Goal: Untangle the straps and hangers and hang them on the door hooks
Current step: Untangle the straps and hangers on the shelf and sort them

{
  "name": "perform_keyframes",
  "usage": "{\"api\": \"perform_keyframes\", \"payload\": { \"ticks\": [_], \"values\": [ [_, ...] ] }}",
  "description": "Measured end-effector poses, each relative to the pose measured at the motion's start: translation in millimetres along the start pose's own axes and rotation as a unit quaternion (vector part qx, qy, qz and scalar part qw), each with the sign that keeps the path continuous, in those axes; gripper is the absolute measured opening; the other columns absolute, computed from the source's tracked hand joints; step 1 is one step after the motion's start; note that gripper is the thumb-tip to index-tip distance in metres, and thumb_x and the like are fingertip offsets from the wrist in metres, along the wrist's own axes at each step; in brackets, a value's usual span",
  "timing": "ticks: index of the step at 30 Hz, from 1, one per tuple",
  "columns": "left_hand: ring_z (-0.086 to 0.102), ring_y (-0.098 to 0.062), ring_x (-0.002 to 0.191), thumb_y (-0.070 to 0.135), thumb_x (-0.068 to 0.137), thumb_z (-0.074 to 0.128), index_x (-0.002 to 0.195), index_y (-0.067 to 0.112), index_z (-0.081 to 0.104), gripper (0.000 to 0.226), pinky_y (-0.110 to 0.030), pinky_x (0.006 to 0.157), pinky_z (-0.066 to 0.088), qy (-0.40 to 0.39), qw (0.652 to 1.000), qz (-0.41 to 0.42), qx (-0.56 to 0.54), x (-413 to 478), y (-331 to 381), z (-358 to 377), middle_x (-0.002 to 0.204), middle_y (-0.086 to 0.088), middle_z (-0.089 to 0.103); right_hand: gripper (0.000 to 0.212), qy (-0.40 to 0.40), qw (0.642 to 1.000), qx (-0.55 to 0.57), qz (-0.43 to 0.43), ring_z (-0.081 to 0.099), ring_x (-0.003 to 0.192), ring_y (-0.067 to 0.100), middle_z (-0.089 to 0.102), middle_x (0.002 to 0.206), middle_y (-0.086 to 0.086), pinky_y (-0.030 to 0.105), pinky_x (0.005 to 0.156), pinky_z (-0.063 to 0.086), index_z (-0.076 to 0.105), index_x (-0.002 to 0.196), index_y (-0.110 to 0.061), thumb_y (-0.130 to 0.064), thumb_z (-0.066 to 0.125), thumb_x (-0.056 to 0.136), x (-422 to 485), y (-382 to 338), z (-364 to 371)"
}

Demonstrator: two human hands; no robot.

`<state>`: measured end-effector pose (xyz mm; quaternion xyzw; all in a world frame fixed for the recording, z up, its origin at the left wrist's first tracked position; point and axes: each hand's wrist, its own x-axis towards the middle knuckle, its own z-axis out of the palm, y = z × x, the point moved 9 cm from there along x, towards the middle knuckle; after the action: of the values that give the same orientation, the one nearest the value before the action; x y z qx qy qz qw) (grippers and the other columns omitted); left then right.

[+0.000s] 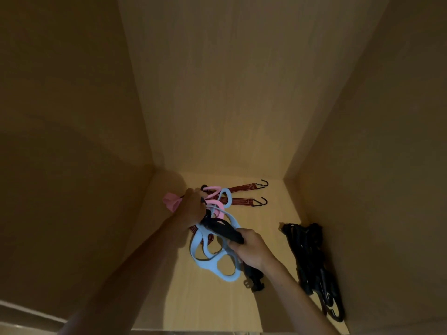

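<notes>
Left hand: fingers curled round the top of the tangle, gripping where pink, blue and black pieces cross; forearm reaches in from the lower left.
Right hand: fingers curled round the near end of the black strap, back of the hand up.
Hands together or apart: apart, joined only by the black strap that runs taut from one fist to the other.
Pink strap: one folded end sticks out on the far-left side of the left hand; more pink loops show just right of its knuckles.
Blue hanger: wide looped piece hanging between the hands and below them, its lowest loops just left of the right wrist, partly over the floor.
Red straps: two lie flat beyond the left hand, running off to its right, side by side; another stretch shows beneath the left forearm, under the blue loops.
Hooks: one dark metal hook at the far end of each red strap, well away from both hands.
Buckle: black, on the floor just under the right wrist.
Black bundle: coiled dark cords lying to the right of the right arm against the side wall, not touched by either hand.
Tangle as a whole: still knotted, partly lifted, low in the cabinet.
</notes>
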<state>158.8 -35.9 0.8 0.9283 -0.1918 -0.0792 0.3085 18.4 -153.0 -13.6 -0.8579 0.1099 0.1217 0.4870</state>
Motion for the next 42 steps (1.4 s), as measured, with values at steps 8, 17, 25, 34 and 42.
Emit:
{"api": "perform_keyframes", "payload": {
  "ticks": [8, 17, 25, 34, 42],
  "values": [
    [0.052, -0.032, 0.114, 0.003, 0.089, 0.048, 0.120, 0.004, 0.058, 0.033, -0.034, 0.097, 0.041, -0.001, 0.999, 0.014, 0.042, 6, 19, 6, 0.126, -0.016, 0.050, 0.027, -0.015, 1.000, 0.013, -0.008, 0.051, 0.052, 0.009, 0.054, 0.056, -0.006, 0.024, 0.059, 0.043, 0.054, 0.078, -0.039, -0.015, 0.054, 0.090, 0, -3, 7],
    [0.056, -0.020, 0.085, 0.021, 0.084, 0.046, 0.087, 0.013, 0.064, 0.020, -0.029, 0.080, 0.046, -0.040, 0.995, 0.049, 0.082, 2, 22, 16, 0.097, -0.005, 0.056, 0.027, -0.006, 1.000, 0.005, 0.001, 0.051, 0.048, -0.003, 0.056, 0.042, -0.017, 0.018, 0.061, 0.041, 0.052, 0.068, -0.034, -0.019, 0.055, 0.090, -3, 10, -5],
    [0.056, -0.033, 0.095, 0.002, 0.090, 0.044, 0.106, 0.007, 0.050, 0.018, -0.042, 0.089, 0.046, 0.026, 0.999, -0.021, 0.012, 6, 5, 3, 0.117, -0.016, 0.042, 0.016, -0.008, 1.000, 0.014, 0.007, 0.050, 0.044, -0.001, 0.056, 0.043, -0.012, 0.025, 0.060, 0.041, 0.059, 0.079, -0.032, -0.021, 0.056, 0.090, 4, 14, 0],
    [0.056, -0.026, 0.100, 0.006, 0.090, 0.043, 0.104, 0.011, 0.060, 0.022, -0.028, 0.084, 0.044, 0.008, 0.998, -0.066, -0.011, -8, -21, -10, 0.115, -0.013, 0.052, 0.019, 0.020, 0.998, 0.059, -0.027, 0.056, 0.059, 0.004, 0.060, 0.061, -0.011, 0.017, 0.057, 0.041, 0.060, 0.083, -0.031, -0.013, 0.058, 0.089, 9, -14, -14],
    [0.052, -0.021, 0.113, -0.001, 0.086, 0.046, 0.105, 0.012, 0.064, 0.030, -0.009, 0.088, 0.033, -0.068, 0.997, 0.033, -0.021, -36, 4, -32, 0.120, -0.009, 0.057, 0.018, 0.025, 0.988, 0.090, -0.121, 0.056, 0.051, 0.018, 0.059, 0.056, 0.005, 0.024, 0.055, 0.047, 0.061, 0.087, -0.019, -0.005, 0.050, 0.091, 18, -87, -22]
  ]
}}
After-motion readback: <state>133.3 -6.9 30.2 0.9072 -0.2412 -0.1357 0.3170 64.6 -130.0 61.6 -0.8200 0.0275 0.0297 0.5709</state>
